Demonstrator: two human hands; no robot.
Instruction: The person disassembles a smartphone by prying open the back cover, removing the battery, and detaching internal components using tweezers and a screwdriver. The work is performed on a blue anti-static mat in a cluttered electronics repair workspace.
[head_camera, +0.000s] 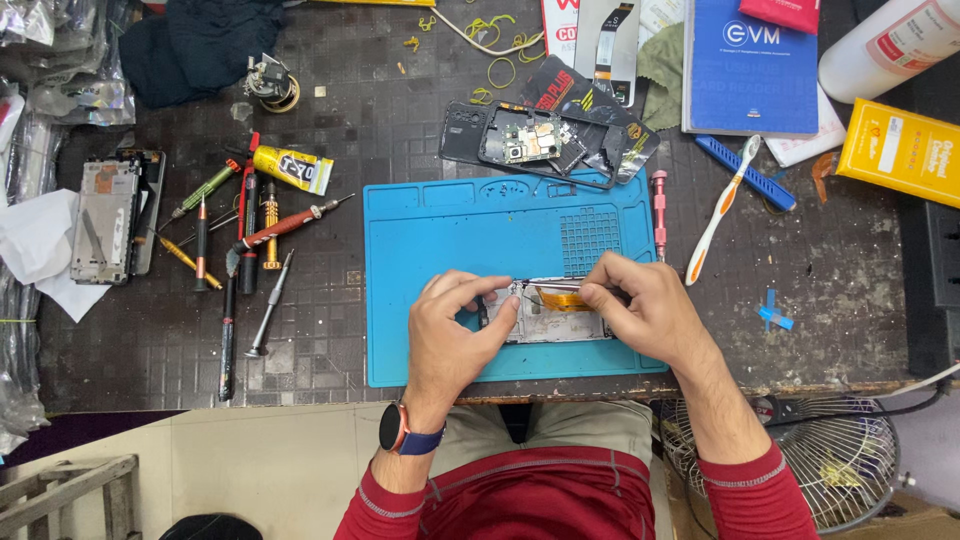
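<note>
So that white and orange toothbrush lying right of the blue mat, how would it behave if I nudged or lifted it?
The toothbrush looks like thin plastic, so it is probably light and would skid or spin on the tiled tabletop if nudged. Its long slim handle likely flexes a little. It lies flat on its side, apart from the blue mat, so tipping seems unlikely.

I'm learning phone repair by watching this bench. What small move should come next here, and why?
Probably a gentle lift of the tweezers in the right hand. Their tip sits at the orange flex strip on the opened phone, which the left hand steadies on the blue mat. Whether the strip is already free cannot be told.
</note>
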